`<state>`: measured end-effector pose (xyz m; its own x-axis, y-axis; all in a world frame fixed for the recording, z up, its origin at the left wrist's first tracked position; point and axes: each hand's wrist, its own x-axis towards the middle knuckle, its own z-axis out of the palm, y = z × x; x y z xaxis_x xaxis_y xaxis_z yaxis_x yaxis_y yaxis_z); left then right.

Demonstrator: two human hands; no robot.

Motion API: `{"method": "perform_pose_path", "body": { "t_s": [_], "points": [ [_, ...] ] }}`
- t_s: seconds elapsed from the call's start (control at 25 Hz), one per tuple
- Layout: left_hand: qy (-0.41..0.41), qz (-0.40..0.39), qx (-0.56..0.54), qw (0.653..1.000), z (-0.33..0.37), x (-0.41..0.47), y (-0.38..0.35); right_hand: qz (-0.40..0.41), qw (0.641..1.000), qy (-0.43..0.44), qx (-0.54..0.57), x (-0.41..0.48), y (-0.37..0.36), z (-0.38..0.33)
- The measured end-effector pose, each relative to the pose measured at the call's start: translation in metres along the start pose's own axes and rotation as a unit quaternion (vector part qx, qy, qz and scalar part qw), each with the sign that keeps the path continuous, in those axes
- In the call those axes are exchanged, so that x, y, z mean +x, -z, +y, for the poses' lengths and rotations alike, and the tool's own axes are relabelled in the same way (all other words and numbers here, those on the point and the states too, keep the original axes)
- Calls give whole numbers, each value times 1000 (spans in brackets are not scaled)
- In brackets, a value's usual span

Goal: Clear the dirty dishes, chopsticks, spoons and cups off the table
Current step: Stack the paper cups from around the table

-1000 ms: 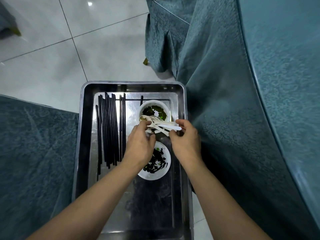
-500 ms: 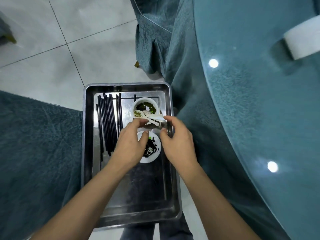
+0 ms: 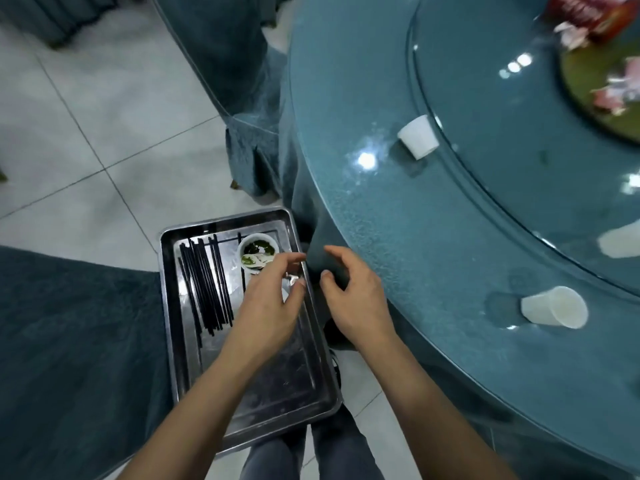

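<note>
A steel tray [image 3: 167, 306] sits low in front of me, left of the round table. In it lie several black chopsticks [image 3: 204, 285] and a white bowl [image 3: 258, 251] with green scraps and white spoons across it. My left hand [image 3: 270, 303] hovers over the tray just in front of the bowl, fingers relaxed and empty, hiding the small dish beneath. My right hand [image 3: 353, 299] hangs beside the tray's right rim against the tablecloth, loosely curled and empty. Three white cups remain on the table: a tipped cup [image 3: 417, 136], a cup on its side [image 3: 554, 306], and a blurred cup [image 3: 620, 242].
The table [image 3: 398, 237] has a glass top over teal cloth and a raised turntable [image 3: 502, 116] with a plate of scraps [image 3: 602, 81] and a red packet [image 3: 588, 12]. Cloth-covered chairs stand at the left [image 3: 69, 358] and behind the tray [image 3: 242, 98].
Both hands have let go of the spoons on the bowl and drawn back and rightward. My view has swung right, bringing the table top and cups into sight.
</note>
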<state>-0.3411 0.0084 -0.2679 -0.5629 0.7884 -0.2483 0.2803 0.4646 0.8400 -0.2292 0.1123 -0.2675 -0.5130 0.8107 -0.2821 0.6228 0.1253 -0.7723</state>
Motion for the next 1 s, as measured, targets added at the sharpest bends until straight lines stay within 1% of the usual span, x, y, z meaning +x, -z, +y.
{"method": "perform_pose_path", "body": {
  "t_s": [0.12,0.24,0.44,0.76,1.0],
  "points": [
    [-23,-19,-5,1000,24,-11,-3,22,1000,-1,7,-17,26,-7],
    [-54,-38,-4,998,49,-18,-11,64,998,-6,14,-35,56,-7],
    [-103,-66,4,992,81,-34,-28,110,993,-34,18,-69,97,5],
    [-137,-144,27,980,137,-62,-74,189,980,-60,34,-114,167,34],
    [-152,-157,41,975,174,-74,-127,220,971,-71,60,-132,229,72]
  ]
}}
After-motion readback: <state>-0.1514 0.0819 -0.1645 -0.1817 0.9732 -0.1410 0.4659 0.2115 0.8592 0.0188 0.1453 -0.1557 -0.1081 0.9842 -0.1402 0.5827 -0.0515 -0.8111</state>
